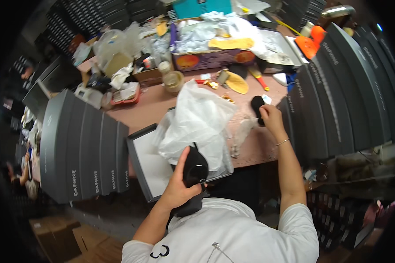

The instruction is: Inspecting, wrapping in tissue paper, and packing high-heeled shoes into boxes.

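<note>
The left hand gripped a black shoe — fingers curled round its back, thumb up along its side — holding it just over the near edge of an open box lined with white tissue. The right hand was closed round a small black pad on the table, fingertips wrapped over its lower end — dark boxes stood at left.

Left hand: I grip a black shoe over the open box.
Right hand: my fingers hold a black piece above the worktop.
Box: white tissue paper spilling out.
</note>
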`<state>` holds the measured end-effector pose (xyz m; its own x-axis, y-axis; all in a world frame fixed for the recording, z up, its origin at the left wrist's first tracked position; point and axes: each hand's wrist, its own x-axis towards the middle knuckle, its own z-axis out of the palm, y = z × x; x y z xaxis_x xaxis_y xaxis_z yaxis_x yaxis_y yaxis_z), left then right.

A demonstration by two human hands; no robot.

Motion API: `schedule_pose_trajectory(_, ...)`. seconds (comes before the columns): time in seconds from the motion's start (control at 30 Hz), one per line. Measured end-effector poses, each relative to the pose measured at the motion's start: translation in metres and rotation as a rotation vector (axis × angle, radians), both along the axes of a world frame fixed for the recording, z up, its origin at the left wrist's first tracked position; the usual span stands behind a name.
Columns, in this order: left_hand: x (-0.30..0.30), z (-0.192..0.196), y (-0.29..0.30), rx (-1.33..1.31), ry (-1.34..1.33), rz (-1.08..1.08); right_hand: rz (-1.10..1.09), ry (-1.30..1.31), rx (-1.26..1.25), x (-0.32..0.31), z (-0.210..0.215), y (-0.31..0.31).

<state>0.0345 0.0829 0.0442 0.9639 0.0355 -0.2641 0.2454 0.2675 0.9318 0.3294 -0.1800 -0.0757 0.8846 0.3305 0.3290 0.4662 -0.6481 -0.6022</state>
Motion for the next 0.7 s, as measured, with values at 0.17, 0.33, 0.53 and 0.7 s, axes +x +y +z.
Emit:
schedule_pose_trajectory(0.17,-0.004,-0.002,-0.010,-0.023,0.019,0.043,-0.094,0.422,-0.267,-0.008,-0.014,-0.048)
schedule_pose_trajectory(0.33,0.002,-0.004,-0.012,-0.033,0.026,-0.014,-0.062,0.608,0.029,-0.023,-0.025,-0.025)
schedule_pose_trajectory(0.53,-0.001,-0.008,-0.012,0.052,-0.013,-0.041,-0.081,0.139,-0.158,-0.010,-0.076,0.022)
schedule_pose_trajectory(0.7,-0.006,-0.005,-0.006,0.154,-0.039,-0.058,-0.012,0.086,0.343,-0.035,-0.038,0.021)
